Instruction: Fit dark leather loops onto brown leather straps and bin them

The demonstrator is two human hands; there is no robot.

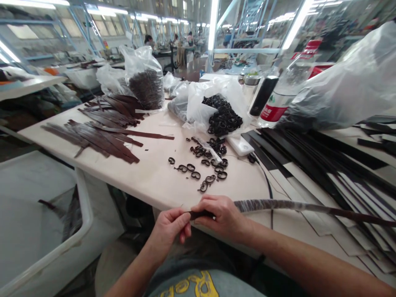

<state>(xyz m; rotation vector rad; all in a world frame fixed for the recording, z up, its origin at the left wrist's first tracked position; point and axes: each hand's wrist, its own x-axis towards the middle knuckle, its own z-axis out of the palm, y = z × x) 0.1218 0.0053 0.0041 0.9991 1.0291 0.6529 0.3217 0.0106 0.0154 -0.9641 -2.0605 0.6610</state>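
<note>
Between both hands, at the table's front edge, is the end of a long dark brown strap (258, 205). Its length runs off to the right under a cloudy plastic-like wrap. My left hand (173, 226) pinches the very tip between thumb and fingers. My right hand (218, 214) grips the strap just behind that, thumb below and fingers above. A thin thread end seems to stick up near the left fingertips. Beyond the hands lie several small black loops (195, 175), loose on the table. The part of the strap inside the right palm is hidden.
Brown strips (102, 138) lie at the left; black and white strips (309, 173) cover the right. A plastic bag of black loops (221, 117), a white power bank (239, 145) with a cable and a bottle (278, 99) stand behind. A white bin (83, 206) is lower left.
</note>
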